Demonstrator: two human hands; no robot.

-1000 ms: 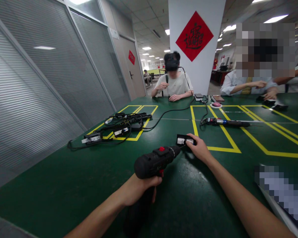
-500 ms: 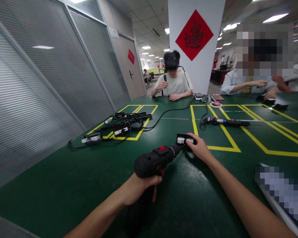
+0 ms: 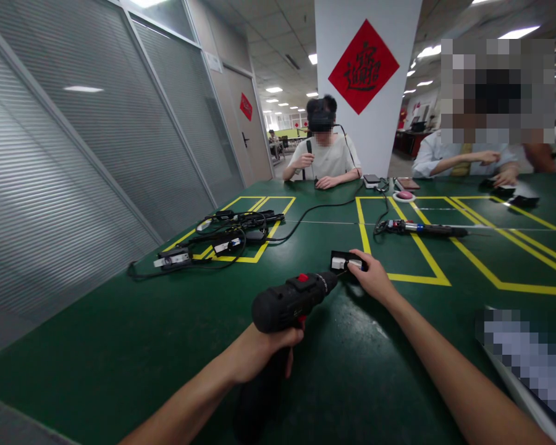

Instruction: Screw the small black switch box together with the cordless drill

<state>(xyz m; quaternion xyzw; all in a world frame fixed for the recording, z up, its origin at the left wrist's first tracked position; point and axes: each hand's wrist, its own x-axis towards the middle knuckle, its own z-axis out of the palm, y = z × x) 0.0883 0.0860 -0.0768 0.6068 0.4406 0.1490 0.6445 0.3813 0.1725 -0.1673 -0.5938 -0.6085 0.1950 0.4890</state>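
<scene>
My left hand (image 3: 271, 349) is wrapped round the grip of a black power drill (image 3: 290, 301) with red switches. The drill points away and to the right, and its thin bit reaches the near side of a small black and white part (image 3: 340, 263). Whether the bit touches the part cannot be made out. That part is pinched upright on the green table by my right hand (image 3: 369, 275), at its right end.
Black devices with cables (image 3: 231, 238) lie at the left. A long tool (image 3: 424, 229) lies beyond my right hand. A blurred flat object (image 3: 528, 364) is at the right edge. Two people sit across the green table (image 3: 143, 327), their hands near small black items.
</scene>
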